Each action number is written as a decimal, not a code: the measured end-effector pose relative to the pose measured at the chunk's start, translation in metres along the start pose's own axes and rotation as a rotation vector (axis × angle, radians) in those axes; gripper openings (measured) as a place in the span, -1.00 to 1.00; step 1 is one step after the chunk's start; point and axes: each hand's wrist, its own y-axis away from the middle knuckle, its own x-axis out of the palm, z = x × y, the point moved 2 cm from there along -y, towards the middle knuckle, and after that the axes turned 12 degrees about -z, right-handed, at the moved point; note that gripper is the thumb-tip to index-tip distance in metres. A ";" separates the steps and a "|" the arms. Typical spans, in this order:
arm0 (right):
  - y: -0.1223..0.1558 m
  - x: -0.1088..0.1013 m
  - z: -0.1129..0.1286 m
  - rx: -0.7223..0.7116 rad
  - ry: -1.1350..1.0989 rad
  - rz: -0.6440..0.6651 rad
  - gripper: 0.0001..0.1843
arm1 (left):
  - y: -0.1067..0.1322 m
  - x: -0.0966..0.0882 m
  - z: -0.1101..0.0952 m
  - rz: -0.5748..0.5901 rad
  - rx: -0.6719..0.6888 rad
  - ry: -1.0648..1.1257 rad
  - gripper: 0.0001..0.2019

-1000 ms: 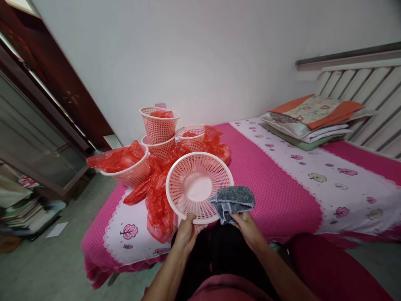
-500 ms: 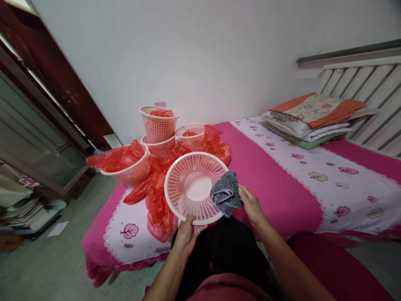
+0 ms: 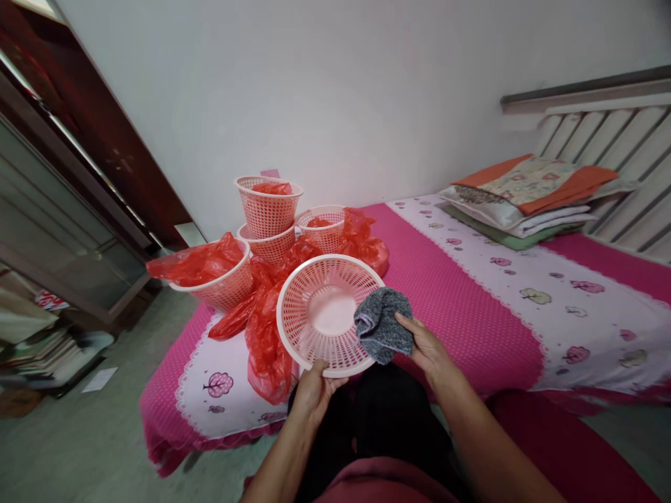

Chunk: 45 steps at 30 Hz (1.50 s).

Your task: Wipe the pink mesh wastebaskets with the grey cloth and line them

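Faces a pink-and-white bed (image 3: 445, 300) bearing 4 baskets (image 3: 268, 213). Grips a 5th basket (image 3: 331, 311) by its near rim in the left hand (image 3: 314, 392), at the bedside. Pinches a grey cloth (image 3: 384, 326) in the right hand (image 3: 426, 346) at that basket's right rim.

Pink bedspread (image 3: 445, 300), white tree-print bands. Far right I see folded bedding (image 3: 535, 192), orange-edged piece on top, by a white slatted headboard (image 3: 608, 133). Far left: dark red door (image 3: 99, 119). Left floor: stacked papers (image 3: 39, 356), loose white sheet (image 3: 99, 379) nearby.
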 end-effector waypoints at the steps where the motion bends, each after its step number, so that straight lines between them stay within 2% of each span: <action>1: 0.002 0.000 0.002 -0.001 -0.012 -0.012 -0.63 | 0.000 0.000 0.000 -0.001 -0.001 -0.004 -0.74; 5: 0.012 0.002 0.009 -0.045 -0.013 -0.078 -0.60 | 0.000 0.001 -0.001 -0.014 0.006 -0.012 -0.69; 13: 0.033 0.015 0.027 -0.314 0.177 -0.168 -0.48 | 0.004 0.003 -0.001 -0.022 0.009 -0.009 -0.69; 15: 0.042 0.021 0.031 -0.306 0.216 -0.127 -0.49 | 0.004 0.003 0.000 -0.014 0.009 -0.015 -0.69; 19: 0.059 0.035 0.039 -0.258 0.343 0.040 -0.45 | 0.005 0.003 0.001 -0.001 0.011 -0.014 -0.67; 21: 0.062 0.041 0.045 -0.383 0.467 0.035 -0.46 | 0.005 0.003 0.000 -0.006 0.011 -0.007 -0.66; 24: 0.059 0.043 0.054 -0.665 0.643 -0.091 -0.52 | 0.005 0.003 0.000 -0.015 0.005 -0.010 -0.66; 30: 0.057 0.045 0.063 -0.924 0.740 -0.196 -0.65 | 0.004 0.004 0.002 -0.012 -0.006 -0.015 -0.63; 32: 0.061 0.052 0.065 -0.912 0.715 -0.173 -0.66 | 0.003 0.004 0.003 -0.013 0.000 -0.011 -0.61; 35: 0.066 0.064 0.067 -0.759 0.558 -0.115 -0.57 | 0.002 0.003 0.005 -0.027 0.000 0.007 -0.56; 38: 0.058 0.067 0.068 -0.655 0.368 -0.154 -0.50 | 0.002 0.002 0.004 -0.035 -0.007 0.022 -0.57; 41: 0.035 0.051 0.064 -0.653 0.252 -0.272 -0.54 | 0.003 0.002 0.003 -0.033 -0.007 0.015 -0.59; 45: 0.010 0.016 0.043 -0.573 0.374 -0.377 -0.54 | 0.003 0.002 0.002 -0.025 -0.012 0.011 -0.63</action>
